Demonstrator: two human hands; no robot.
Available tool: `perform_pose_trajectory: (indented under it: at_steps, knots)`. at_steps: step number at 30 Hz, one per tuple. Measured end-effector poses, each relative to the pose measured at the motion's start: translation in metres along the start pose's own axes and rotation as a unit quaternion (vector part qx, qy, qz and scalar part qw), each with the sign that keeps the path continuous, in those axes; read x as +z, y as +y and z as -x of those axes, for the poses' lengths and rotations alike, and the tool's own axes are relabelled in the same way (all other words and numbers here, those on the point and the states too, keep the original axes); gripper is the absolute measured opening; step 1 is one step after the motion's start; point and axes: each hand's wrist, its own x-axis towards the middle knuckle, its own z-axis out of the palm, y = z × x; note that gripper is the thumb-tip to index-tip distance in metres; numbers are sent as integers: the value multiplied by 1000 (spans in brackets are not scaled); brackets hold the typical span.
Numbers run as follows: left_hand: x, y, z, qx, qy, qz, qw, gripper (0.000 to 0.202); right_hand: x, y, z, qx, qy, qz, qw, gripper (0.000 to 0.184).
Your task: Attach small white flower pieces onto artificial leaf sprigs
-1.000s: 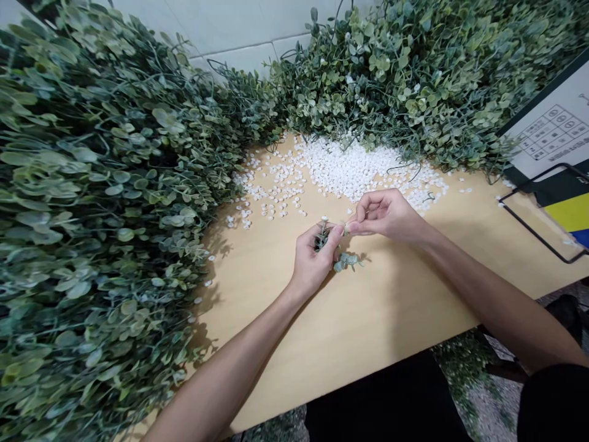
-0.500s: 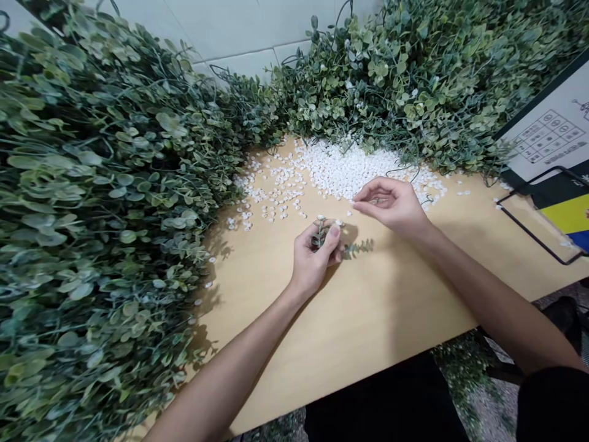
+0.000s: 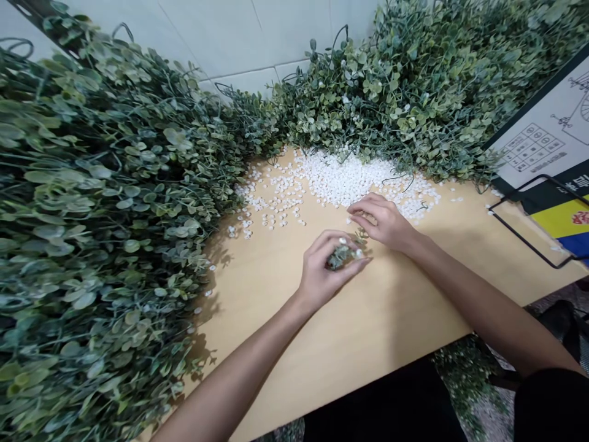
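Note:
My left hand (image 3: 322, 267) is curled around an artificial green sprig (image 3: 338, 256), and small white flowers (image 3: 359, 253) show on it between the fingers and thumb. Part of the sprig is hidden in the palm, and the hand is slightly blurred. My right hand (image 3: 384, 222) is just beyond it, at the near edge of a heap of small white plastic pieces (image 3: 338, 178). Its thumb and fingers come together in a pinch; whatever lies between the tips is too small to make out.
Dense artificial greenery (image 3: 115, 215) is piled along the left side, and more greenery (image 3: 414, 86) lines the back against the tiled wall. At right stand a printed box (image 3: 538, 147) and a black wire frame (image 3: 519, 245). Loose white pieces lie scattered on the wooden table (image 3: 285, 356).
My left hand has shifted right and nearer to me, turning the sprig, and its thumb has straightened. My right hand has moved slightly left and down. The view has tilted a little.

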Motion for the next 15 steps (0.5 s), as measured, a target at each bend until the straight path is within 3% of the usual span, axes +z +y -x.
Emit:
perform_pose_trajectory:
  at_steps: [4, 8, 11, 15]
  knots:
    - [3, -3, 3, 64, -15, -76, 995, 17, -5, 4, 0, 22, 22, 35, 999, 15]
    - [6, 0, 2, -35, -8, -29, 999, 23, -2, 5, -8, 36, 12, 62, 997, 15]
    - [8, 5, 1, -120, 67, 56, 989, 34, 4, 2, -23, 39, -37, 80, 995, 16]
    - [8, 6, -1, -177, 138, 129, 966, 47, 14, -3, -44, 57, -95, 114, 987, 20]
